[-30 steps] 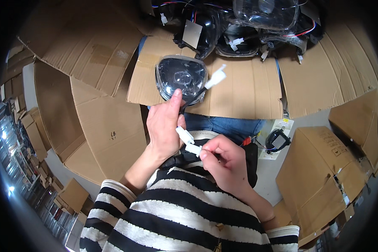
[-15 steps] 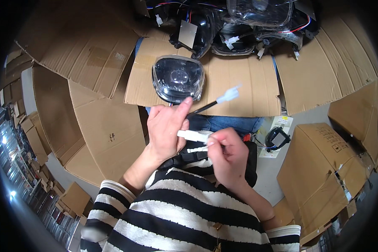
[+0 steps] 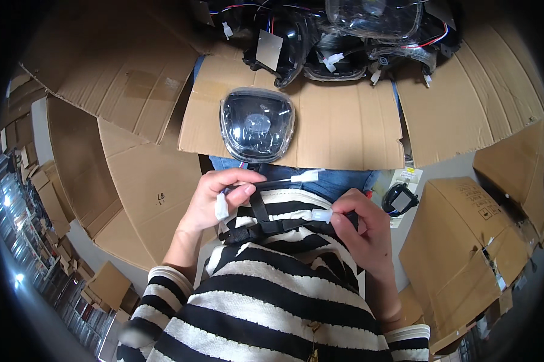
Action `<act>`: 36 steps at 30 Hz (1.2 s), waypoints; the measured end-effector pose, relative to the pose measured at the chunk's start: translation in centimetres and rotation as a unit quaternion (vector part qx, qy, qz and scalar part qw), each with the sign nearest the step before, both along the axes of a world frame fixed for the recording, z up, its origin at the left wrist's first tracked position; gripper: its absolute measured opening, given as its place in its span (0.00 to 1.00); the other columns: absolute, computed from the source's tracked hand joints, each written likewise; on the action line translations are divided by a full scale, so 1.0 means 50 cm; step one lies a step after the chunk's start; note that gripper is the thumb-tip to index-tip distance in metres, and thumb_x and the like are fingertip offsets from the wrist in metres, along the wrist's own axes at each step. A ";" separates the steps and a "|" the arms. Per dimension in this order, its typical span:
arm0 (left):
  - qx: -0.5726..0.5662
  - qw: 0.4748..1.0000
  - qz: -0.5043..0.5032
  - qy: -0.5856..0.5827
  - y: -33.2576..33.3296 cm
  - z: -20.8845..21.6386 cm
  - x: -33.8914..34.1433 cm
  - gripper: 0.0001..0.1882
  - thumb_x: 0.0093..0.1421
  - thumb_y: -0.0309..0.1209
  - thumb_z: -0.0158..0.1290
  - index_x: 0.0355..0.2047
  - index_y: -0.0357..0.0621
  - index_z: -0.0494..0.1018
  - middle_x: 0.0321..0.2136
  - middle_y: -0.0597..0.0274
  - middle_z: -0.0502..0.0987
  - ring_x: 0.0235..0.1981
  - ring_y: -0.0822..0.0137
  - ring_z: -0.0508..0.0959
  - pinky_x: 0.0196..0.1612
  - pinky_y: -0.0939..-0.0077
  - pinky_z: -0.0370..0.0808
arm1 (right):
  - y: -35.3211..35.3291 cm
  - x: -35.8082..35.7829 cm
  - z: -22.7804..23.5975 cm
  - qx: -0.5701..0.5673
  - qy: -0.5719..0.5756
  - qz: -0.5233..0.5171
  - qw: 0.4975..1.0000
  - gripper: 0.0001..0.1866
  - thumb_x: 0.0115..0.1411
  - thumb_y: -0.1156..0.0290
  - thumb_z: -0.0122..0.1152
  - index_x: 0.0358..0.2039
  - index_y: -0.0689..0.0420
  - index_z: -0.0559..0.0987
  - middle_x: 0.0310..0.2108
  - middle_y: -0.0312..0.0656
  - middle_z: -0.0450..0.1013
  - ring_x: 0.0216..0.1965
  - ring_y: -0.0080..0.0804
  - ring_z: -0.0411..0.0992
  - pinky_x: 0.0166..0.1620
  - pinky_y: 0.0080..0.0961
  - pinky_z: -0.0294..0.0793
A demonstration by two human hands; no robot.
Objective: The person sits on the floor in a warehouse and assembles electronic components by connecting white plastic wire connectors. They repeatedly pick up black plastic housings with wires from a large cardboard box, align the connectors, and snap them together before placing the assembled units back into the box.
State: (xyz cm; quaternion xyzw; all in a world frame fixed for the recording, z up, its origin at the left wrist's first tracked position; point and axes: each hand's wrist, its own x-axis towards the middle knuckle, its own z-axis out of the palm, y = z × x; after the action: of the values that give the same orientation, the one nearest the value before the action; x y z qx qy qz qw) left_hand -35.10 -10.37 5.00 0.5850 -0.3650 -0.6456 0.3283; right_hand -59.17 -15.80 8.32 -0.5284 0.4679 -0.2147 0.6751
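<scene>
A black headlight with a clear cover (image 3: 257, 127) lies on the cardboard flap in front of me, its wires running down from its near edge. My left hand (image 3: 207, 202) is closed, thumb and fingers pinching a black cable that ends in a white connector (image 3: 307, 175) pointing right. Another white connector (image 3: 222, 206) hangs by short wires under that hand. My right hand (image 3: 368, 226) is closed in a pinch on a separate white connector (image 3: 321, 215), apart from the left hand's connectors. Whatever trails behind it is hidden by the fingers.
Several more headlights (image 3: 374, 18) with loose wires and white plugs are heaped at the far side. Cardboard flaps (image 3: 350, 114) spread before me. At the right are a cardboard box (image 3: 459, 241) and a small black lamp unit (image 3: 400, 200) on a white package. A large box (image 3: 154, 187) stands left.
The white connectors that were together between my hands are now apart. My left hand has moved left, and my right hand right. The headlight has shifted slightly nearer.
</scene>
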 end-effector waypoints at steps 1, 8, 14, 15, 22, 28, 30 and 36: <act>0.034 0.997 0.027 0.061 0.003 -0.002 0.002 0.08 0.52 0.24 0.50 0.34 0.37 0.73 0.25 0.63 0.73 0.24 0.76 0.70 0.29 0.84 0.67 | -0.005 -0.001 0.000 0.011 -0.008 0.002 1.000 0.00 0.50 0.79 0.52 0.24 0.62 0.70 0.22 0.36 0.66 0.24 0.20 0.63 0.28 0.16 0.62; -0.063 0.994 -0.004 0.089 0.001 -0.014 0.008 0.06 0.51 0.22 0.50 0.31 0.38 0.73 0.26 0.63 0.71 0.29 0.73 0.69 0.34 0.81 0.65 | -0.017 -0.002 -0.003 0.075 -0.082 -0.001 0.994 0.01 0.51 0.80 0.51 0.25 0.63 0.71 0.23 0.36 0.65 0.24 0.18 0.61 0.28 0.15 0.61; -0.090 0.994 -0.024 0.051 -0.004 -0.012 -0.001 0.05 0.50 0.21 0.51 0.29 0.38 0.74 0.26 0.63 0.71 0.28 0.72 0.69 0.33 0.80 0.65 | -0.021 0.005 0.005 0.125 -0.093 -0.009 0.988 0.01 0.51 0.79 0.51 0.25 0.63 0.71 0.23 0.34 0.65 0.24 0.16 0.61 0.28 0.12 0.60; -0.089 0.995 -0.025 0.049 -0.004 -0.011 -0.002 0.05 0.50 0.21 0.51 0.29 0.39 0.74 0.26 0.63 0.71 0.28 0.72 0.69 0.33 0.80 0.65 | -0.022 0.006 0.005 0.124 -0.089 -0.007 0.988 0.01 0.52 0.79 0.51 0.25 0.63 0.70 0.22 0.34 0.64 0.24 0.15 0.61 0.28 0.12 0.60; -0.100 0.994 -0.038 -0.029 -0.004 -0.001 -0.003 0.05 0.49 0.22 0.51 0.29 0.40 0.74 0.26 0.63 0.70 0.28 0.71 0.69 0.33 0.80 0.65 | -0.021 0.003 0.005 -0.053 0.058 0.048 0.996 0.02 0.48 0.80 0.52 0.22 0.62 0.69 0.21 0.40 0.66 0.21 0.26 0.64 0.25 0.19 0.65; -0.124 0.986 -0.047 -0.104 -0.001 0.001 -0.019 0.05 0.50 0.25 0.52 0.28 0.40 0.74 0.24 0.64 0.69 0.28 0.69 0.68 0.34 0.77 0.64 | -0.009 0.009 -0.011 -0.029 0.039 0.016 0.999 0.02 0.48 0.81 0.51 0.21 0.62 0.69 0.20 0.39 0.64 0.21 0.25 0.63 0.26 0.17 0.63; -0.114 0.991 -0.004 -0.073 0.008 0.019 -0.011 0.06 0.51 0.29 0.52 0.28 0.40 0.73 0.25 0.63 0.69 0.30 0.69 0.68 0.34 0.75 0.64 | -0.006 0.000 -0.015 0.006 -0.005 0.002 1.000 0.03 0.49 0.81 0.51 0.21 0.62 0.68 0.20 0.36 0.63 0.22 0.20 0.62 0.26 0.14 0.61; -0.347 0.806 0.479 0.029 0.050 0.218 0.179 0.10 0.54 0.30 0.45 0.36 0.41 0.67 0.32 0.59 0.67 0.38 0.64 0.67 0.44 0.69 0.62 | -0.013 -0.042 0.007 0.084 -0.017 -0.048 0.995 0.03 0.50 0.81 0.50 0.22 0.61 0.69 0.21 0.32 0.63 0.22 0.13 0.59 0.26 0.10 0.58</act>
State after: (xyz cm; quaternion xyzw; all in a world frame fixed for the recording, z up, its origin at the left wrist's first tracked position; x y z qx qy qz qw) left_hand -26.15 -7.85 15.88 0.5137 -0.2287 -0.2535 0.7871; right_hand -61.28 -16.45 8.69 -0.4432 0.4976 -0.2152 0.7139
